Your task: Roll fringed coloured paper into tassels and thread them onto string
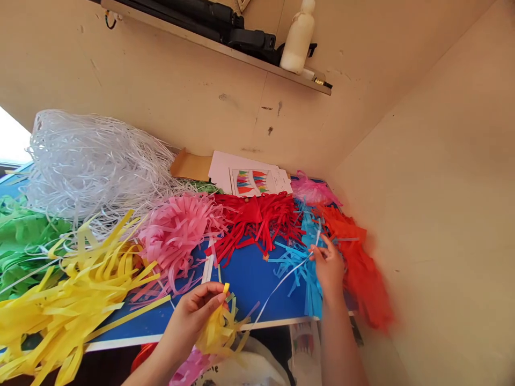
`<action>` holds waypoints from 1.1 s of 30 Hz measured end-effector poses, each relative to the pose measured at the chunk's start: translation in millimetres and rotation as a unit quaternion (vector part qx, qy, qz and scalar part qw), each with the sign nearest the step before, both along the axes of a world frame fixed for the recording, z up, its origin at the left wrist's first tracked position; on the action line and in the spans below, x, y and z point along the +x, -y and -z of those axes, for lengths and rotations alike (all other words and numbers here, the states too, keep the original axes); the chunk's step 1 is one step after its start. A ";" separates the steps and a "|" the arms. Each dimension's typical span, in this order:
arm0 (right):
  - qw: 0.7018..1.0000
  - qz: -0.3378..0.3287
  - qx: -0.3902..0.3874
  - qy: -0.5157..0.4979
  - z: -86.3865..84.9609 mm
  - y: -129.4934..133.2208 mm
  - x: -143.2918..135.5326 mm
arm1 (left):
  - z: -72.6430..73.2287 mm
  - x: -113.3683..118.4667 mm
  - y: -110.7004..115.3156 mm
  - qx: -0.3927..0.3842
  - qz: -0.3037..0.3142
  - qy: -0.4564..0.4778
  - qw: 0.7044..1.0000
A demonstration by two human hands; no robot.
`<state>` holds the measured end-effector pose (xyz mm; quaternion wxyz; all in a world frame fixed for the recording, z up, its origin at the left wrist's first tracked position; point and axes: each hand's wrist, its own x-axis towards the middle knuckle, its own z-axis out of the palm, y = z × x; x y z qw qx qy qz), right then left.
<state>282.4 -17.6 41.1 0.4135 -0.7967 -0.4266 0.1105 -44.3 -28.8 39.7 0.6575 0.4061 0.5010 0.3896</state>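
Note:
Pinched in my left hand [201, 311] is a yellow tassel [219, 329], its looped top sticking up above the fingertips and its strips hanging below at the table's front edge. My right hand [328, 262] grips a thin white ribbon [277, 287] between thumb and fingers. From there the ribbon runs down in a curve toward the yellow tassel; how it meets the tassel I cannot make out. Blue fringed strips [308, 268] lie under and beside my right hand, with orange fringed strips [354, 262] just to its right.
A blue table [249, 279] carries yellow strips [68, 300], green strips [28, 236], pink strips [177, 230], red strips [261, 214] and a white ribbon heap [96, 166]. Printed cards [261, 182] lie at the back. Above, a wall shelf [201, 40] holds a white bottle [298, 40].

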 end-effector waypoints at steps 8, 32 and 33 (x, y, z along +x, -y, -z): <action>0.909 -0.232 -0.055 -0.341 -21.0 37.5 -131.2 | 2.8 8.2 0.9 -0.196 -0.020 0.209 0.958; 0.895 -0.410 -0.107 -0.139 -18.2 41.2 -157.9 | -2.0 -2.6 9.8 -0.140 0.037 0.175 0.974; 0.892 -0.418 -0.110 -0.132 -18.7 41.2 -158.2 | -2.7 -2.9 10.4 -0.109 0.039 0.150 0.982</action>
